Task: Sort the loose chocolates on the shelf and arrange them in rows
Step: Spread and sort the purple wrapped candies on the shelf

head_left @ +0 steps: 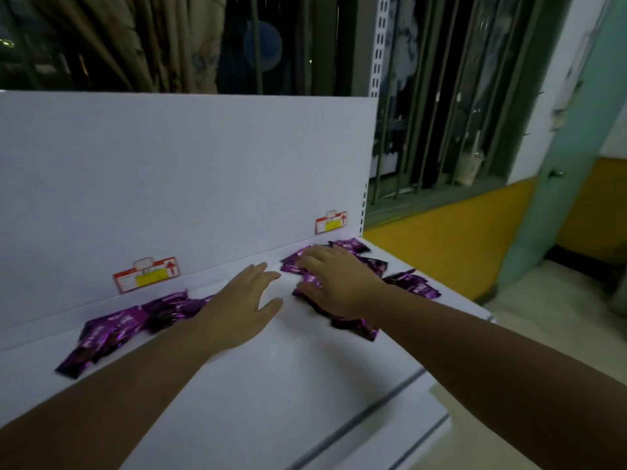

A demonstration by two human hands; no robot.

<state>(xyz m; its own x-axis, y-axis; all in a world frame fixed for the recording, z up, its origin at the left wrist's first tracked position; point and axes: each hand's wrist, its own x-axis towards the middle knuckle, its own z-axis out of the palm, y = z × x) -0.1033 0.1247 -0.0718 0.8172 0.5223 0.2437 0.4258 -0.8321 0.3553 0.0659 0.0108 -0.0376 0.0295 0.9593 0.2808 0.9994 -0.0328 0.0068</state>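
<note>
Purple-wrapped chocolates lie on a white shelf [271, 374] in two loose groups. The left pile [125, 329] stretches along the shelf's back left. The right pile [366, 266] is spread near the shelf's right end. My right hand [336, 283] rests flat on the right pile, fingers straight and spread over several packets. My left hand [244, 303] hovers or rests open on the bare shelf between the two groups, fingers straight, holding nothing. Packets under my right palm are hidden.
A white back panel [186, 171] rises behind the shelf, carrying two red-and-yellow price tags [147, 273] [330, 222]. The shelf's right edge drops off to the floor [529, 334]. A barred window [441, 113] and a green door frame [570, 164] stand to the right.
</note>
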